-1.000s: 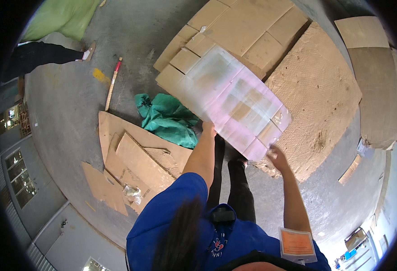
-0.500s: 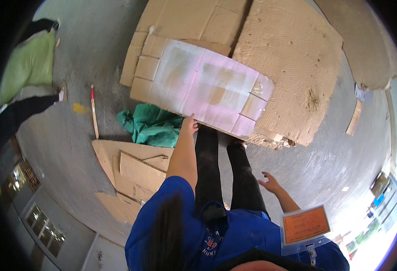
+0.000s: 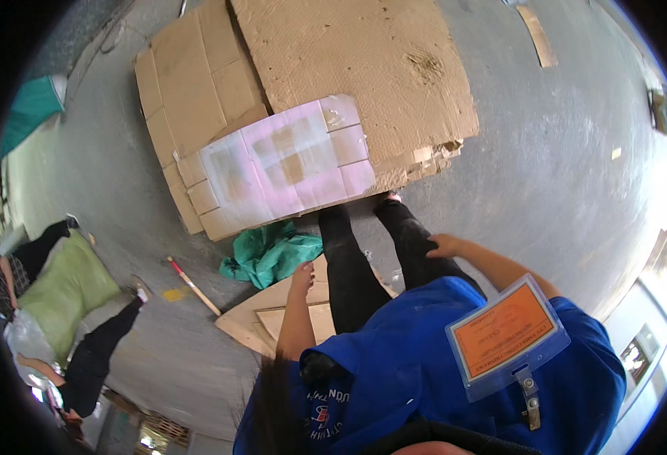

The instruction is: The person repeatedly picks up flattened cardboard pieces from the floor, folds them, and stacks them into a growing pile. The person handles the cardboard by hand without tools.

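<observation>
A flattened cardboard sheet with a whitish-pink printed face (image 3: pixel 276 163) lies on top of a stack of brown cardboard (image 3: pixel 348 68) in front of my feet. My left hand (image 3: pixel 302 278) is off the sheet, above a lower piece of cardboard (image 3: pixel 254 318); its fingers are loosely curled with nothing seen in them. Beside my right thigh, my right hand (image 3: pixel 445 246) holds nothing, its fingers partly stretched toward the black trousers. A crumpled green sack (image 3: pixel 271 254) lies between the stack and the lower cardboard.
A stick with a red end (image 3: pixel 193 285) lies on the grey floor to the left. Farther left, other people (image 3: pixel 98 356) are beside a large light-green sack (image 3: pixel 72 292). A cardboard strip (image 3: pixel 536 36) lies at the far right.
My left hand has let go of the pink-faced cardboard sheet and drawn back toward me. My right hand has come in beside my thigh. The view has turned, shifting the stack leftward.
</observation>
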Demonstrator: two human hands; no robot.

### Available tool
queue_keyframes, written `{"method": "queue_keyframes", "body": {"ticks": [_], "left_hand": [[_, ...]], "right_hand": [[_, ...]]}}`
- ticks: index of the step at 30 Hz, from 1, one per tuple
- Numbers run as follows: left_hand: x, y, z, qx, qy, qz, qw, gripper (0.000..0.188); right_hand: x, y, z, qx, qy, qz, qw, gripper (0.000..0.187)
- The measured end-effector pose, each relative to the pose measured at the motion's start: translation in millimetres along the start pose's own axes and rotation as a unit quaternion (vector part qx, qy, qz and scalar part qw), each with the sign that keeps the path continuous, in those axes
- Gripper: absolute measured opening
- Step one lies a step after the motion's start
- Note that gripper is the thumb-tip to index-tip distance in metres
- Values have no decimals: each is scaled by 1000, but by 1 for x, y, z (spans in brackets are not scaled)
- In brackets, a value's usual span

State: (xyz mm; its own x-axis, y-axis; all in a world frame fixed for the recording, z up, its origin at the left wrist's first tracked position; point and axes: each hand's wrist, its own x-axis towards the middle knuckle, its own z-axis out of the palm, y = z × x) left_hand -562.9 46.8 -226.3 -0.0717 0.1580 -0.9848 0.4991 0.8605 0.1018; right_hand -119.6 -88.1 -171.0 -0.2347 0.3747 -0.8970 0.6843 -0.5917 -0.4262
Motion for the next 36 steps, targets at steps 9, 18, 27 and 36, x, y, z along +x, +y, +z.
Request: {"method": "queue_keyframes", "body": {"ticks": [9,18,27,36], "left_hand": [[-97,-26,16,89,-19,-10,996,45],[-122,43,36,284,-59,150,945,44],[-163,41,45,329,11,235,915,41],[-119,-61,8,336,60,258,904,42]], "right_hand": [[-109,159,-25,-10,174,-42,984,31],[-147,197,88,312,224,208,900,28],[-141,182,161,89,286,18,954,28],[-221,201,151,64,315,-38,946,29]]}}
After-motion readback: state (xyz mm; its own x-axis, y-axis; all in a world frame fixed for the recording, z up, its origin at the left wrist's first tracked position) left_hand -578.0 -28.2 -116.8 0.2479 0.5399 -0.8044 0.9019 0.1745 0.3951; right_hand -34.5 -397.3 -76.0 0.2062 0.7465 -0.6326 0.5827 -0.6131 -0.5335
